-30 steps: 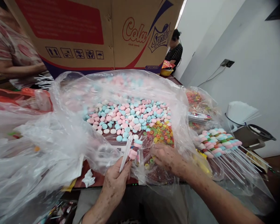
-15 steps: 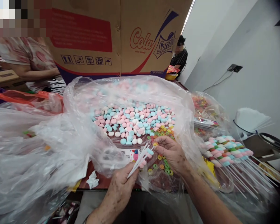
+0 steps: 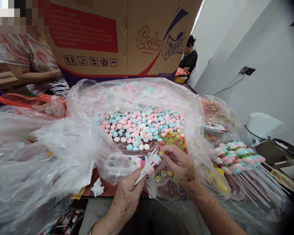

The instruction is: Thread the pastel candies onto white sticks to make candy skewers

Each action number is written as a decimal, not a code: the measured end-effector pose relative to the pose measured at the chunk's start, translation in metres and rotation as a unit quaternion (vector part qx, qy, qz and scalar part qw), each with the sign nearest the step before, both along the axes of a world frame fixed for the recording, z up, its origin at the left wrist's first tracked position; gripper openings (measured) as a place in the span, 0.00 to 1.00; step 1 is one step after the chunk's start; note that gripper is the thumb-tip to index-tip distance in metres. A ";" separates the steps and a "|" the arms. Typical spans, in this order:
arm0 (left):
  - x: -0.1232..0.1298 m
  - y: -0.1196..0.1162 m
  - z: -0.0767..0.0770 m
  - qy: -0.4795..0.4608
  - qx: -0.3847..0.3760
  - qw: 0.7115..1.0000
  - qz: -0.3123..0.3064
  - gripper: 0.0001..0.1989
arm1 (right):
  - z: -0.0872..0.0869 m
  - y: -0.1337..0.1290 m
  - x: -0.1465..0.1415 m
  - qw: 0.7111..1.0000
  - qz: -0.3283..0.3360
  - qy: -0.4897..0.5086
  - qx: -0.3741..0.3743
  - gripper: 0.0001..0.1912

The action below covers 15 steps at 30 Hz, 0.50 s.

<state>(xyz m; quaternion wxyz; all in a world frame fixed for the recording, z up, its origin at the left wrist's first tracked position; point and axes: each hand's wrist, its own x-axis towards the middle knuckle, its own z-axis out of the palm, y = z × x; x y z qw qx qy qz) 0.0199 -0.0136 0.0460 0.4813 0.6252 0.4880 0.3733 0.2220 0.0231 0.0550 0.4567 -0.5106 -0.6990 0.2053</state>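
My left hand (image 3: 129,191) is closed around a small bunch of white sticks (image 3: 147,167) that slant up to the right. Pink and blue marshmallows (image 3: 157,158) are threaded on one of the sticks. At its tip, my right hand (image 3: 180,164) pinches a yellow gummy ring (image 3: 162,152) between thumb and fingers. Beyond the hands, loose pink, blue and white marshmallows (image 3: 137,125) spill from a clear plastic bag (image 3: 196,111). Small coloured gummy rings (image 3: 171,138) lie close behind my right hand, and a few more lie under it.
Finished marshmallow skewers (image 3: 240,156) are stacked on the right. A large cardboard box (image 3: 93,36) stands at the back. Crumpled clear plastic (image 3: 39,163) covers the left side, with a scrap of white paper (image 3: 97,187) beside it. Two other people are farther back.
My right hand has brought the yellow gummy ring slightly left, onto the stick's tip. My left hand keeps its hold with hardly any movement.
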 end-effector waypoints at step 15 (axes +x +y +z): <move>0.000 -0.001 0.001 -0.023 0.023 0.998 0.051 0.14 | 0.003 -0.012 -0.015 1.000 0.008 0.004 0.001 0.14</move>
